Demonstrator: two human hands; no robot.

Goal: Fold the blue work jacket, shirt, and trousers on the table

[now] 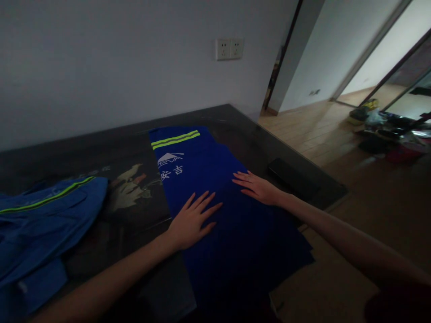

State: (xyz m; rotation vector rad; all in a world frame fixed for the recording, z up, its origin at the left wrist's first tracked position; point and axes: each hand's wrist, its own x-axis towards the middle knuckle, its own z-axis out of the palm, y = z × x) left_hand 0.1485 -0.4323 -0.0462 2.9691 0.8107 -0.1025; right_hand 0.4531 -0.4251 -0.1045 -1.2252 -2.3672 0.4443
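A dark blue garment (202, 166) lies flattened and folded lengthwise across the table, its near end hanging over the front edge. It bears a yellow-green reflective stripe (175, 139) at the far end and white lettering below that. My left hand (191, 222) rests on its left side, palm down with fingers spread. On the right side of the cloth lies my right hand (257, 187), fingers stretched out flat. Neither hand grips the fabric. The kind of garment cannot be told for certain.
The dark table (111, 233) has a bird-and-flower picture on its top. A second, lighter blue garment (43, 229) with a yellow-green stripe is heaped at left. Near the right edge lies a black flat object (291, 177). Wall sockets (229, 49) are behind; assorted items (387, 130) lie on the floor.
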